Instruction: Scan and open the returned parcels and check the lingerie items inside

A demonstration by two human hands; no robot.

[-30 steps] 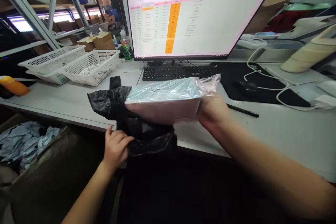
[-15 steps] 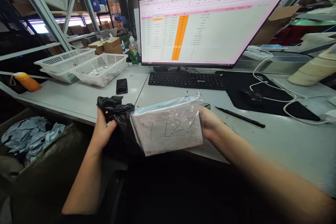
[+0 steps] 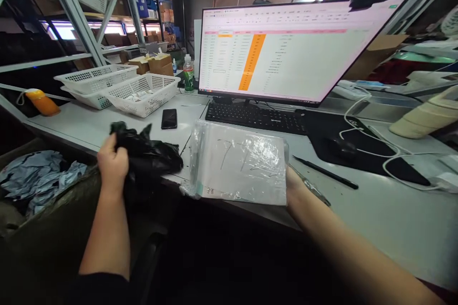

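My left hand (image 3: 113, 162) is closed on a crumpled black plastic bag (image 3: 153, 155), which hangs to its right over the desk edge. My right hand (image 3: 295, 188) grips the right side of a flat package (image 3: 243, 169) in clear plastic wrap, held over the front of the desk. Handwritten digits show on its pale face, partly lost in glare. Most of the right hand's fingers are hidden behind the package. Bag and package are apart. A black pen-like tool (image 3: 325, 171) lies on the desk right of the package.
A monitor (image 3: 286, 57), keyboard (image 3: 254, 116) and mouse (image 3: 342, 147) stand behind the package. A phone (image 3: 169, 118) and white baskets (image 3: 143, 100) sit at the left. Below the desk's left edge is a bin (image 3: 67, 205) holding crumpled grey plastic (image 3: 43, 176).
My left hand has moved left and down, pulling the black bag off the package's left end. The package has turned in my right hand, its face tilted more upward.
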